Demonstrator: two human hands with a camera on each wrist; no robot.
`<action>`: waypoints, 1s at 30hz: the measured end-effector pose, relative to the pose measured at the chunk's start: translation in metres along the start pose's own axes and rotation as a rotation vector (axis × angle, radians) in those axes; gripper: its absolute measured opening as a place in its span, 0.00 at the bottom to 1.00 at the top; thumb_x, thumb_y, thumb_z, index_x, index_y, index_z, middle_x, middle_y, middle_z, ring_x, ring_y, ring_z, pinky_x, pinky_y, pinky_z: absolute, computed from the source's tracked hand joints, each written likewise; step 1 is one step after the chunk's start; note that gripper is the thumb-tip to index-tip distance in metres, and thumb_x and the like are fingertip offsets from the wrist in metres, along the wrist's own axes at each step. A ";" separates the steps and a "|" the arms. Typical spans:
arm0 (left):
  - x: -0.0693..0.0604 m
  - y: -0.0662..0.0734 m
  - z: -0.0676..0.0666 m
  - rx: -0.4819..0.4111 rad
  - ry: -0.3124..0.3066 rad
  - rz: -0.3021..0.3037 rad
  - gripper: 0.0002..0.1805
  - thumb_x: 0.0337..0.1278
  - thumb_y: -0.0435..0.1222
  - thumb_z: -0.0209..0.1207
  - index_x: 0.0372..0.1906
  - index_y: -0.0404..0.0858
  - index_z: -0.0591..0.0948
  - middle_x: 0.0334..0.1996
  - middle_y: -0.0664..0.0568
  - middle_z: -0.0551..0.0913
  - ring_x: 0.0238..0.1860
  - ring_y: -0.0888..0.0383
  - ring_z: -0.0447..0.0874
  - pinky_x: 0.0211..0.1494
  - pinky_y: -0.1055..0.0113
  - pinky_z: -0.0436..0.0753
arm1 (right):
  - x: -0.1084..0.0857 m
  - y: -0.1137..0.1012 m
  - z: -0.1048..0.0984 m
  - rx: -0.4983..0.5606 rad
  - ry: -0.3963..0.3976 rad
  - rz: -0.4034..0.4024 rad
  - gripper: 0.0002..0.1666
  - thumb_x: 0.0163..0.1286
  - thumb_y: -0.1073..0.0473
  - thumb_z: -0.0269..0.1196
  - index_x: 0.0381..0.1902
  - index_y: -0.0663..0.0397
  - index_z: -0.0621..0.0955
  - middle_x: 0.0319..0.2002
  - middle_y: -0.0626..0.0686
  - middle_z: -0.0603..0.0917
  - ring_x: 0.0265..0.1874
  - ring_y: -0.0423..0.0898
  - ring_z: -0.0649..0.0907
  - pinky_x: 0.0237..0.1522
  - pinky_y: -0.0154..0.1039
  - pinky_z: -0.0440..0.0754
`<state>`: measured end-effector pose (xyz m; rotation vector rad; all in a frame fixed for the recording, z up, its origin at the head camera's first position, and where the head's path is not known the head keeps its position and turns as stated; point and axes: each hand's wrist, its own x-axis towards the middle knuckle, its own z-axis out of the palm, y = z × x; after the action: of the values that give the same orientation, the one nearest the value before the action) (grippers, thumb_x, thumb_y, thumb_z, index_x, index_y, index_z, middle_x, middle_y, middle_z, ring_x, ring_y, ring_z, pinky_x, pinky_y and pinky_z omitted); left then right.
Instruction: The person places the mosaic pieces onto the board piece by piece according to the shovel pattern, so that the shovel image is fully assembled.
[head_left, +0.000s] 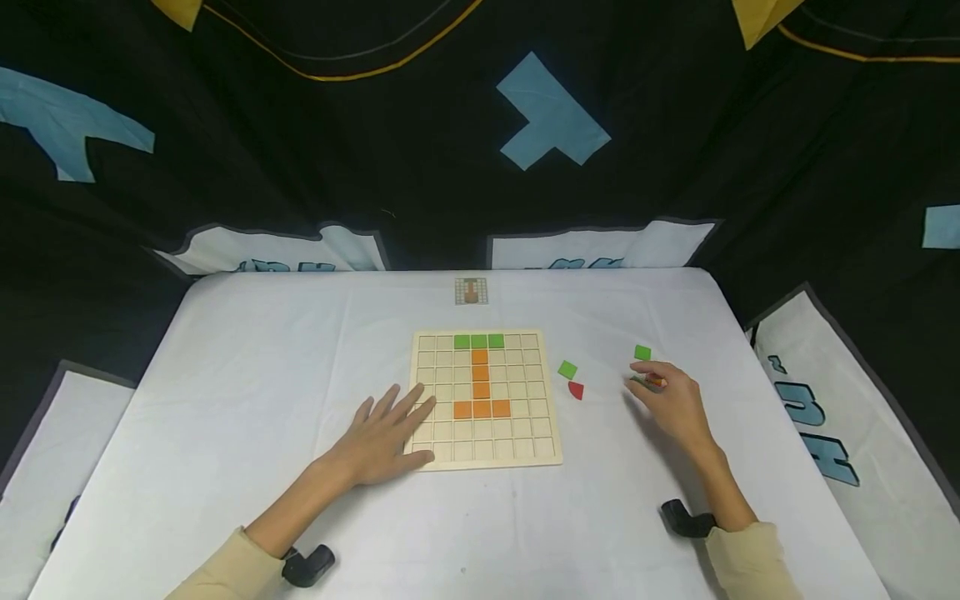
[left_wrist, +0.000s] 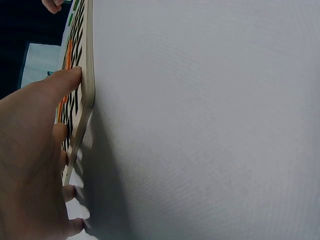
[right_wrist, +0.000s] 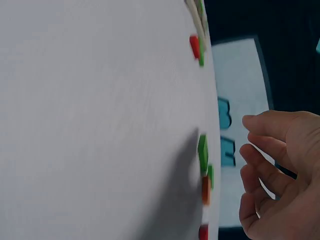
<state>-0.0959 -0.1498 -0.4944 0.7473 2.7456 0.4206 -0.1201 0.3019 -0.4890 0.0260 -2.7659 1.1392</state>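
Observation:
My left hand [head_left: 381,442] rests on the left edge of a wooden grid board [head_left: 525,452], fingers spread and thumb near the lower corner. Three green square tiles [head_left: 478,342] lie in the board's top row. Below them, several orange tiles [head_left: 481,373] form a column ending in a short row. Right of the board, my right hand [head_left: 677,407] hovers above the table, fingers loosely bent and holding nothing. Near it are a green tile [head_left: 642,352] and, in the right wrist view, an orange piece [right_wrist: 206,190] and a red piece [right_wrist: 203,232]. The hand partly hides this group in the head view.
Between the board and my right hand lie a green tile [head_left: 567,369] and a red rounded piece [head_left: 576,390]. A small card [head_left: 471,291] with a printed grid pattern is behind the board. White cloth [head_left: 247,367] covers the table; a dark curtain [head_left: 420,167] hangs behind.

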 end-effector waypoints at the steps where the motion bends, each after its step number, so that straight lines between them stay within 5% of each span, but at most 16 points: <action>1: 0.000 0.000 0.000 -0.001 0.001 -0.001 0.43 0.66 0.59 0.55 0.79 0.43 0.59 0.79 0.43 0.51 0.76 0.34 0.43 0.70 0.30 0.46 | 0.000 0.003 -0.003 -0.006 0.003 0.005 0.18 0.65 0.65 0.69 0.52 0.65 0.84 0.49 0.65 0.83 0.48 0.60 0.81 0.45 0.52 0.79; 8: 0.000 0.000 -0.001 -0.003 0.001 0.003 0.43 0.66 0.59 0.55 0.78 0.43 0.60 0.79 0.43 0.51 0.76 0.34 0.43 0.70 0.30 0.47 | 0.000 0.019 -0.017 -0.069 -0.006 0.052 0.17 0.65 0.68 0.68 0.52 0.66 0.84 0.47 0.66 0.83 0.39 0.57 0.79 0.35 0.40 0.77; 19: 0.001 -0.002 0.001 0.003 -0.001 0.006 0.43 0.66 0.60 0.54 0.79 0.44 0.59 0.79 0.44 0.51 0.76 0.34 0.43 0.70 0.30 0.47 | 0.005 0.034 -0.021 -0.105 -0.051 0.077 0.20 0.64 0.69 0.67 0.54 0.70 0.81 0.53 0.72 0.79 0.50 0.65 0.78 0.50 0.59 0.76; 30: 0.000 -0.003 0.002 0.001 -0.002 0.000 0.44 0.66 0.60 0.54 0.79 0.44 0.58 0.79 0.44 0.50 0.77 0.34 0.42 0.70 0.30 0.46 | 0.007 0.036 -0.020 -0.115 -0.053 0.070 0.21 0.64 0.70 0.66 0.55 0.73 0.81 0.53 0.74 0.79 0.49 0.66 0.78 0.50 0.61 0.75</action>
<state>-0.0966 -0.1518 -0.4972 0.7481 2.7439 0.4179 -0.1267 0.3419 -0.4991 -0.0544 -2.8955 1.0076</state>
